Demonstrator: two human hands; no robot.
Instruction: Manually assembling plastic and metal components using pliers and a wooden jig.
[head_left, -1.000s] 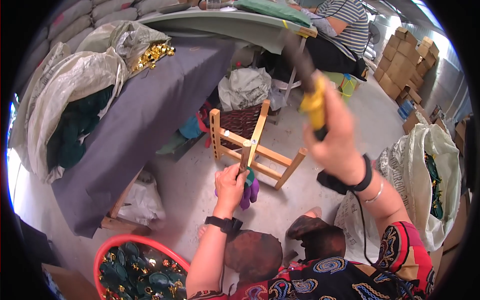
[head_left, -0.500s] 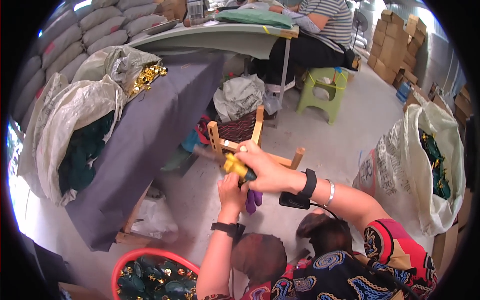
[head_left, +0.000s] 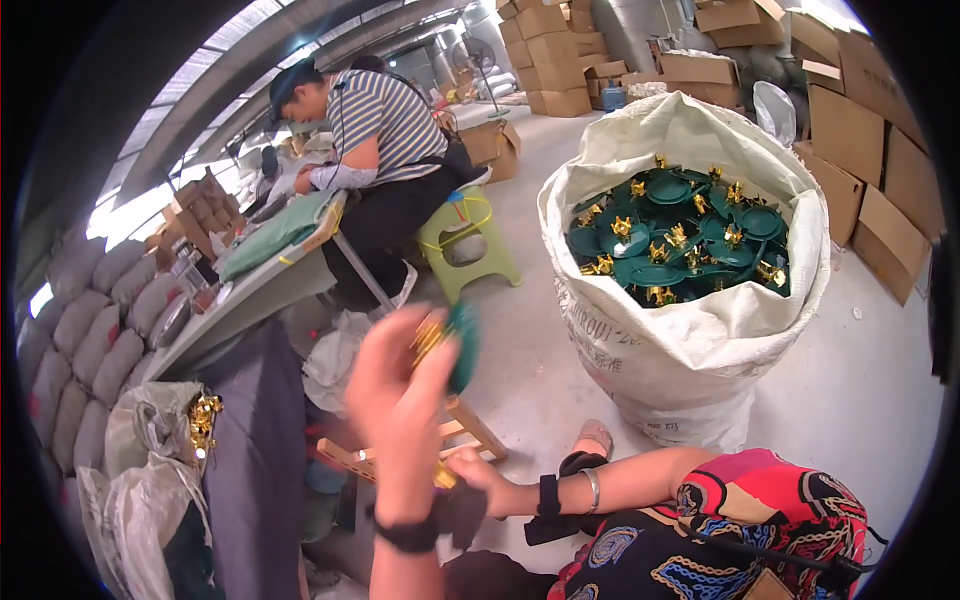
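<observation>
My left hand (head_left: 395, 400) is raised in front of me, blurred, closed on a dark green disc (head_left: 463, 348) with a gold prong-like fitting (head_left: 428, 338) on it. Lower and to the right, my right hand (head_left: 488, 482) is closed on a yellow and black hand tool (head_left: 444, 477), mostly hidden behind my left wrist. Beyond both hands stands a low wooden frame (head_left: 475, 428). At the right a big white woven sack (head_left: 665, 375) stands upright with its mouth wide, filled with green discs (head_left: 650, 235) bearing gold fittings.
A dark cloth-covered bench (head_left: 250, 440) lies at the left, with woven sacks (head_left: 150, 500) and gold pieces (head_left: 203, 425) on it. Behind, a person (head_left: 385, 130) sits on a green stool (head_left: 465, 240) by a table (head_left: 250, 290). Cardboard boxes (head_left: 850, 130) are stacked at the back right.
My view has swung up and to the right, toward the white sack. My left hand has left the yellow tool and come up with a green disc; my right hand remains on the tool, lower.
</observation>
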